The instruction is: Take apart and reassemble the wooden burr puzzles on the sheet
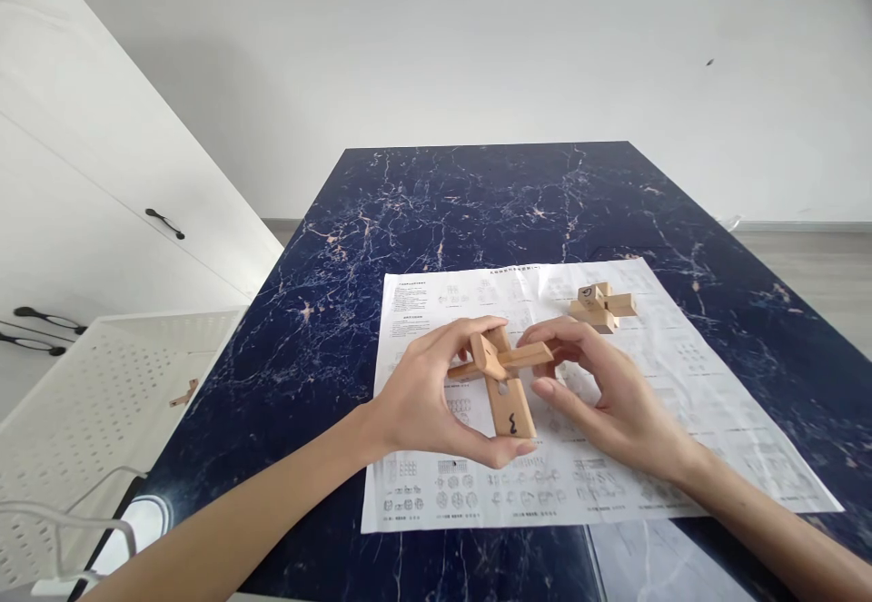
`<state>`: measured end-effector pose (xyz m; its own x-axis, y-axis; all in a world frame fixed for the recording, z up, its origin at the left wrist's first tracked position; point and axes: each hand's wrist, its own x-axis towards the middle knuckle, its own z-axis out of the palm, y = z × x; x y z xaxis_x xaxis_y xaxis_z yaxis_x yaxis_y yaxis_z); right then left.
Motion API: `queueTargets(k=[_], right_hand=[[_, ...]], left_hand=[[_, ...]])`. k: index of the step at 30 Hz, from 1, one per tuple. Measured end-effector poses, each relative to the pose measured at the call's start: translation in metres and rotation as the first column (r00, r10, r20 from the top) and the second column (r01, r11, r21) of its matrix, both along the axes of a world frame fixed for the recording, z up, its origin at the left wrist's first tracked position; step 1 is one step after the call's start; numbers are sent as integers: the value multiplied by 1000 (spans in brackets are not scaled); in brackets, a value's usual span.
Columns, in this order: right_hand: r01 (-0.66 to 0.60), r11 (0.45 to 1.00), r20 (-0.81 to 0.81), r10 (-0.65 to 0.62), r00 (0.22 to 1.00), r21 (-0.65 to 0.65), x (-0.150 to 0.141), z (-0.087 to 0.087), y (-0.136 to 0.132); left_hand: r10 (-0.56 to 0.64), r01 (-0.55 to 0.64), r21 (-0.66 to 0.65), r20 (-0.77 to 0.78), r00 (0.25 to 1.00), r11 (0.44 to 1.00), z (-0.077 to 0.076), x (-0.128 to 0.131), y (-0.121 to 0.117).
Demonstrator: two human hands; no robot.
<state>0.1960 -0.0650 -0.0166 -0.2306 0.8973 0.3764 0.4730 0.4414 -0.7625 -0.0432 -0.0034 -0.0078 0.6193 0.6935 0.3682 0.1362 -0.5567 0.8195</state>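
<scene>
At far left, a white cabinet (74,166) with black handles stands beside a white perforated surface (88,402), on which lies a small wooden piece (183,393). White cables (68,518) run near its lower edge. To the right is a dark blue marble-patterned table (442,193), bearing a creased, printed diagram sheet (572,511).

Above the sheet, your left hand (412,393) holds a cross-shaped wooden interlocking puzzle (512,411), its fingers at the far end and its thumb at the near end of a block marked like a 3. A slimmer bar crosses it, slanting. Your right hand (627,402) is at the bar's right end, thumb and forefinger a little apart; whether they touch or grip it, you cannot tell from this view.

The slanting bar looks loosely seated, so pushing it off-line could jam the notches, and a slack left thumb could let the pieces slip apart onto the paper. Farther right, a second wooden puzzle assembly (600,316) sits on the sheet, just beyond your right hand; a wide sweep of the knuckles could knock it, or a dragging wrist could shift the sheet beneath it.
</scene>
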Motion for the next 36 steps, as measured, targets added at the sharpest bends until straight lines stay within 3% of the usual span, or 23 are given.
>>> queueTargets(k=[5, 9, 17, 24, 29, 33, 36], right_hand=[[-76, 996, 92, 81, 992, -53, -5, 0, 0], [-111, 994, 84, 112, 990, -19, -5, -1, -1], [-101, 993, 120, 94, 988, 61, -3, 0, 0], [54, 990, 97, -67, 993, 130, 4, 1, 4], [247, 967, 26, -249, 968, 60, 7, 2, 9], [337, 939, 130, -344, 930, 70, 4, -1, 8], [302, 940, 253, -334, 908, 157, 1, -7, 6]], left_hand=[[0, 1, -16, 55, 999, 1000, 0, 0, 1], [-57, 57, -13, 34, 998, 998, -1, 2, -2], [-44, 39, -73, -56, 997, 997, -3, -1, -1], [3, -7, -56, -76, 997, 998, 4, -3, 8], [145, -152, -57, -104, 984, 987, 6, -5, 15], [272, -272, -38, -16, 962, 961, 7, -6, 15], [297, -297, 19, 22, 955, 955, 5, -6, 13]])
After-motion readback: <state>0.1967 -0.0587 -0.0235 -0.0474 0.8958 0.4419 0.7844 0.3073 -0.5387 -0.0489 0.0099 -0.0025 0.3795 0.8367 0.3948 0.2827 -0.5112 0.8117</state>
